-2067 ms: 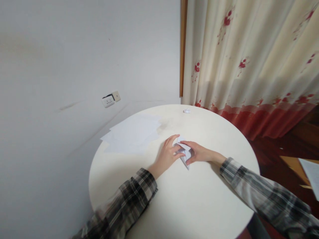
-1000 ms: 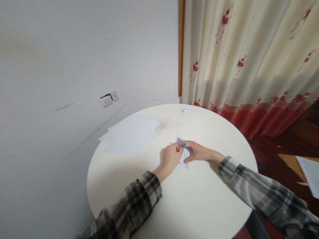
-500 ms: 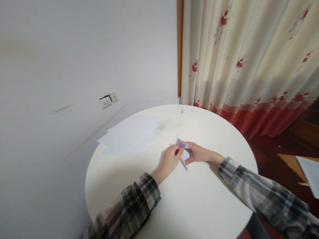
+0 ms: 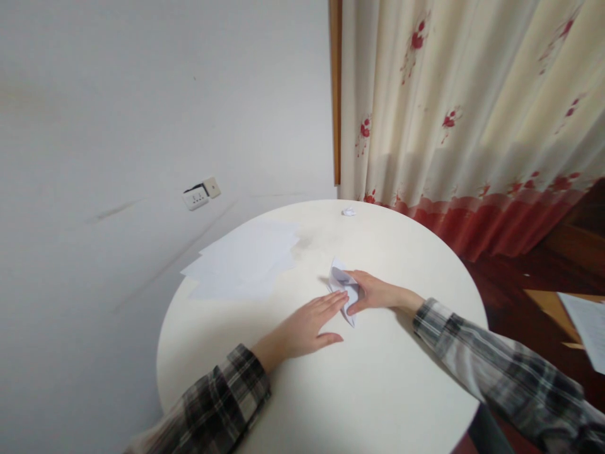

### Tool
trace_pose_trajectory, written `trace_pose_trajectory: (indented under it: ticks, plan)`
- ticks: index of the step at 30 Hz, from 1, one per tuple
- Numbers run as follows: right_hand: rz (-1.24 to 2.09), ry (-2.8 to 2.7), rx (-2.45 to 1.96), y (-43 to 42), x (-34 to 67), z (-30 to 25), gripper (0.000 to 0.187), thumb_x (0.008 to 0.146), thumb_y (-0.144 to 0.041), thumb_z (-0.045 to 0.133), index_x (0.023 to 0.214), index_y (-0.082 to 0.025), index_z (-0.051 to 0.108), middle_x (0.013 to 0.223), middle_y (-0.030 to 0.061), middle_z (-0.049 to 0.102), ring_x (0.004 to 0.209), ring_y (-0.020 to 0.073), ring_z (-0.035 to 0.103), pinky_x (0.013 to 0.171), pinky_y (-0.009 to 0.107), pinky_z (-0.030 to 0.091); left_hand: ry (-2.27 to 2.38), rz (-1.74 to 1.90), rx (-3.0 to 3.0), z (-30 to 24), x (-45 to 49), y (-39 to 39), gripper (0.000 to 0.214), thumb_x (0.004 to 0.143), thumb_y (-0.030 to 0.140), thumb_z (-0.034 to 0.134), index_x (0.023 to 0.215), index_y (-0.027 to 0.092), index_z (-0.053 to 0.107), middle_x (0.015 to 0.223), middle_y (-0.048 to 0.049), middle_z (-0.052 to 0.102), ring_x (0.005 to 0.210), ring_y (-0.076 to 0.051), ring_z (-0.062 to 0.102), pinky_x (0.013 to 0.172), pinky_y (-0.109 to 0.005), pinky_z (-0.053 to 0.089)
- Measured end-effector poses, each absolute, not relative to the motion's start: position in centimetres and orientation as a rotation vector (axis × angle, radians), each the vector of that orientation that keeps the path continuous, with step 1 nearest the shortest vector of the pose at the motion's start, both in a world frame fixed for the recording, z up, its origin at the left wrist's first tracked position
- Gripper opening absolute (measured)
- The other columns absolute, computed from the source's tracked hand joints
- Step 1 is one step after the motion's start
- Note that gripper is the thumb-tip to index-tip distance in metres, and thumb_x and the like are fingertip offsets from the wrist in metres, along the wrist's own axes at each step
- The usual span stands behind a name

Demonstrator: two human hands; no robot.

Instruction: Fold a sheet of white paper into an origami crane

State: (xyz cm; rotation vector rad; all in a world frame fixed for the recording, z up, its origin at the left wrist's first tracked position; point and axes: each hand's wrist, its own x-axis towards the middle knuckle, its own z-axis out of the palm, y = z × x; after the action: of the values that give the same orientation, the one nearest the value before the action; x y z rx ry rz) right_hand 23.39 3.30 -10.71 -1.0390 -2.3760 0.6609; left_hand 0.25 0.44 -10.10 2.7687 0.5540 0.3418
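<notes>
A small folded sheet of white paper [image 4: 350, 302] stands on the round white table [image 4: 387, 372], its layers spread apart so that the inside shows. My right hand [image 4: 372, 291] grips it from the right, thumb on the near side and fingers at the far side. From the left, my left hand [image 4: 309, 325] reaches over with fingers stretched out straight. Its fingertips touch the paper's left side, and the thumb is held apart from them, pointing right above the table top.
Several loose white sheets [image 4: 246, 258] overlap at the table's far left. Near the back edge lies a crumpled bit of paper [image 4: 348, 212]. A wall with a socket [image 4: 195, 198] borders the left, and a flowered curtain [image 4: 449, 126] hangs behind.
My left hand has let go of its pinch on the paper, moved slightly down and left, and straightened its fingers. My right hand keeps its grip; the paper's shape has shifted a little.
</notes>
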Motion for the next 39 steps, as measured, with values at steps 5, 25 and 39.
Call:
trace_pose_trajectory:
  ticks: [5, 25, 39]
  plan:
    - [0.685, -2.397, -1.109, 3.0, 23.8, -10.4, 0.092, 0.057, -0.048, 0.074, 0.135, -0.022, 0.033, 0.128, 0.0116, 0.048, 0.114, 0.0291, 0.044, 0.098, 0.046, 0.031, 0.516, 0.235, 2.784, -9.4, -0.4, 0.4, 0.08, 0.081, 0.058, 0.046, 0.142, 0.018, 0.012, 0.147, -0.0097, 0.016, 0.135, -0.024, 0.016, 0.11, -0.039, 0.016]
    - [0.691, -2.505, -1.052, 3.4, 24.2, -11.1, 0.102, 0.053, -0.055, 0.073, 0.138, -0.021, 0.027, 0.137, 0.0132, 0.038, 0.125, 0.0315, 0.034, 0.103, 0.049, 0.02, 0.62, 0.183, 2.838, -10.2, 0.1, 1.5, 0.068, 0.085, 0.055, 0.039, 0.141, 0.021, 0.017, 0.146, -0.0089, 0.021, 0.134, -0.023, 0.018, 0.108, -0.039, 0.014]
    - [0.786, -2.492, -1.089, 2.8, 24.0, -9.8, 0.104, 0.052, -0.054, 0.074, 0.138, -0.021, 0.025, 0.139, 0.013, 0.035, 0.127, 0.0316, 0.03, 0.105, 0.051, 0.016, 0.625, 0.19, 2.819, -10.0, 0.2, 1.2, 0.069, 0.081, 0.056, 0.046, 0.139, 0.029, 0.021, 0.146, -0.0061, 0.023, 0.133, -0.026, 0.021, 0.108, -0.044, 0.013]
